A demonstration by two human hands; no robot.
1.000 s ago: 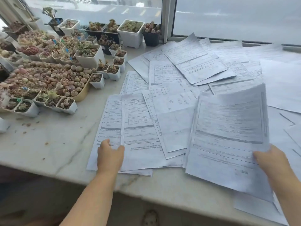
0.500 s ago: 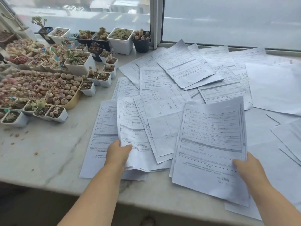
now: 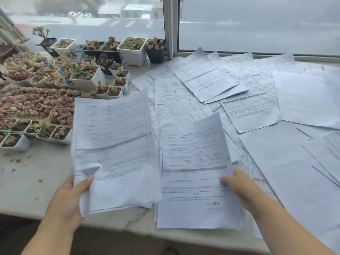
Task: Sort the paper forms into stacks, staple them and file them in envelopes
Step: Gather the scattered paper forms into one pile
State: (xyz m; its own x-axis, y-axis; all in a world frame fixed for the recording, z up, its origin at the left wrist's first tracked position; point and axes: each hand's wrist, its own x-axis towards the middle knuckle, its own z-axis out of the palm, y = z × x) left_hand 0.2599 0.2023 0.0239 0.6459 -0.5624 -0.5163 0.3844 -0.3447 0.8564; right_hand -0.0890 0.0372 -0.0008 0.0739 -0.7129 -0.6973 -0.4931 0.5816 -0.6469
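Gripping a sheaf of printed forms (image 3: 112, 144) at its lower left corner, the left hand (image 3: 68, 197) holds the pages lifted and tilted above the marble tabletop (image 3: 27, 183); its thumb lies on top of the paper and its fingers (image 3: 69, 182) curl behind, closed on the sheaf. The lifted pages are blurred, and their top edge hides part of the succulent trays behind them.

The right hand (image 3: 239, 183) pinches the right edge of a second batch of forms (image 3: 195, 173), thumb on the printed face and the other fingers underneath, out of sight. This batch slopes down toward the near edge of the tabletop, and its left edge touches or overlaps the lifted sheaf.

Behind and to the right of both hands, loose forms (image 3: 206, 80) lie scattered and overlapping across the tabletop up to the window frame (image 3: 171, 26), some printed side up, others showing blank white backs (image 3: 303, 98).

On the left, small square pots of succulents (image 3: 132, 50) stand crowded in rows, white and dark ones mixed, beside a tray of pebble-like plants (image 3: 36, 105). Bits of grit (image 3: 17, 160) dot the bare marble near them.
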